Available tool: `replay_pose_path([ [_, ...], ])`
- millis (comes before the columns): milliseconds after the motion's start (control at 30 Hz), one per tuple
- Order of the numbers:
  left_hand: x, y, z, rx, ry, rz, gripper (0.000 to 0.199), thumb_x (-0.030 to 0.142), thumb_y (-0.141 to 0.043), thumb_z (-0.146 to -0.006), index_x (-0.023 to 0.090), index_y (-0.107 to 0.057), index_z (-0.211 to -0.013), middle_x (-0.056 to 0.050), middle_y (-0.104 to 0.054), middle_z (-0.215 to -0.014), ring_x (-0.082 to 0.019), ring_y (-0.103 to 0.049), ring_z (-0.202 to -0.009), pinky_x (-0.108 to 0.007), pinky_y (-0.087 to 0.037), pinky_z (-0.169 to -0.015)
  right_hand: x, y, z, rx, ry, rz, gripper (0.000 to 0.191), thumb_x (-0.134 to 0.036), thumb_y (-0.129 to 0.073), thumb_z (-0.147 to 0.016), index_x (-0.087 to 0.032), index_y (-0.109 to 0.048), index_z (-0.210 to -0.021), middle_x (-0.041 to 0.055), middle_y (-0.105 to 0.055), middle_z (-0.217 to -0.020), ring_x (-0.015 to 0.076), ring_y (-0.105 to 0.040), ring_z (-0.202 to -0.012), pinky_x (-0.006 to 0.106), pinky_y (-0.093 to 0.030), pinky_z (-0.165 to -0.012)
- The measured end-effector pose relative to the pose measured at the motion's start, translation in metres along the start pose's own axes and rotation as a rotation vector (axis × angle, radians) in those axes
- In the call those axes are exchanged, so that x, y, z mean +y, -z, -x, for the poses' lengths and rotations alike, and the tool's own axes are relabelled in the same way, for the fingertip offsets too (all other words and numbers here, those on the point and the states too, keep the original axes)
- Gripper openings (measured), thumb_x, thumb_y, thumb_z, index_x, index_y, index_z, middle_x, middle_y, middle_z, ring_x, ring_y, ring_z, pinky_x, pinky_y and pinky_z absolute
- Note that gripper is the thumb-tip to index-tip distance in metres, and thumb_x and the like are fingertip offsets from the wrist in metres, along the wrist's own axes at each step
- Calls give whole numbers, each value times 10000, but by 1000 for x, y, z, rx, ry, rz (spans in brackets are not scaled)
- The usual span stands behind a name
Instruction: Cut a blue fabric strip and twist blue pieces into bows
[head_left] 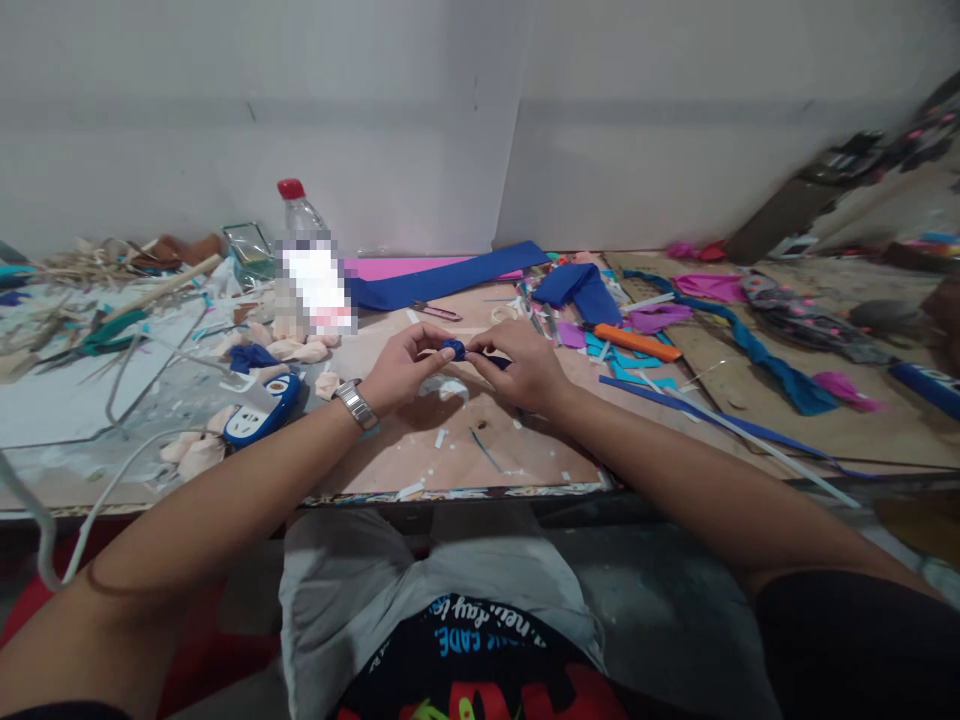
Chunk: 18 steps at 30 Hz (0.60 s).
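Observation:
Between my two hands, above the middle of the table, is a small dark blue bundle (453, 349). My left hand (407, 365) pinches its left side with thumb and fingers; a metal watch is on that wrist. My right hand (521, 368) grips the bundle's right side, where a dark blue tail shows by the fingers. Behind the hands lie small pink-handled scissors (439, 311) and a long blue strip (457, 277). A folded blue piece (581, 290) rests to the right of them.
A red-capped bottle (300, 215) stands behind my left hand. Left are a blue and white power socket (264, 408), green-handled pliers (112, 334) and cables. An orange cutter (637, 342), coloured scraps and a thin white stick (772, 457) lie right, on and beside brown cardboard.

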<state>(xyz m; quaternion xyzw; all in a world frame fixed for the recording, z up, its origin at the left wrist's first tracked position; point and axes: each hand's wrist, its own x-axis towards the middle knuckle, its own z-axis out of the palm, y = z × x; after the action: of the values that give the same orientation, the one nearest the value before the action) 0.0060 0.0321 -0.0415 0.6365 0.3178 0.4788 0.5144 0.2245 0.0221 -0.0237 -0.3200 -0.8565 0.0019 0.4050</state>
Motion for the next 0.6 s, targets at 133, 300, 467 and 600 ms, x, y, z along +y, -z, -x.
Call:
replay_pose_path([
  [133, -2, -1, 0, 17, 7, -1, 444, 486, -848, -792, 159, -664, -1029, -80, -737, -1010, -187, -687, -929, -320, -520, -860, 0, 0, -2, 4, 29, 26, 137, -313, -646, -982, -207, -730, -966, 70, -779, -888, 243, -680, -837, 409, -471, -816],
  [300, -3, -2, 0, 35, -11, -11, 442, 495, -824, -815, 160, -654, -1048, -76, -722, -1012, -179, -674, -932, -300, -512, -830, -2, 0, -2, -3, 46, 48, 108, -286, -637, -975, -212, -708, -942, 65, -762, -869, 243, -673, -830, 419, -463, -821],
  [467, -2, -2, 1, -30, -110, -99, 407, 498, -757, -880, 169, -701, -1112, -99, -742, -1084, -194, -685, -953, -315, -534, -827, -1, 1, -2, -17, 36, 37, 98, -270, -612, -976, -214, -686, -946, 69, -743, -886, 247, -660, -858, 425, -456, -840],
  [600, -5, -2, 2, -57, -137, -159, 365, 458, -752, -897, 163, -720, -1109, -111, -753, -1101, -201, -699, -956, -333, -551, -843, -2, 0, -2, -19, 8, 20, 116, -276, -594, -979, -216, -677, -925, 77, -747, -904, 252, -656, -870, 429, -448, -843],
])
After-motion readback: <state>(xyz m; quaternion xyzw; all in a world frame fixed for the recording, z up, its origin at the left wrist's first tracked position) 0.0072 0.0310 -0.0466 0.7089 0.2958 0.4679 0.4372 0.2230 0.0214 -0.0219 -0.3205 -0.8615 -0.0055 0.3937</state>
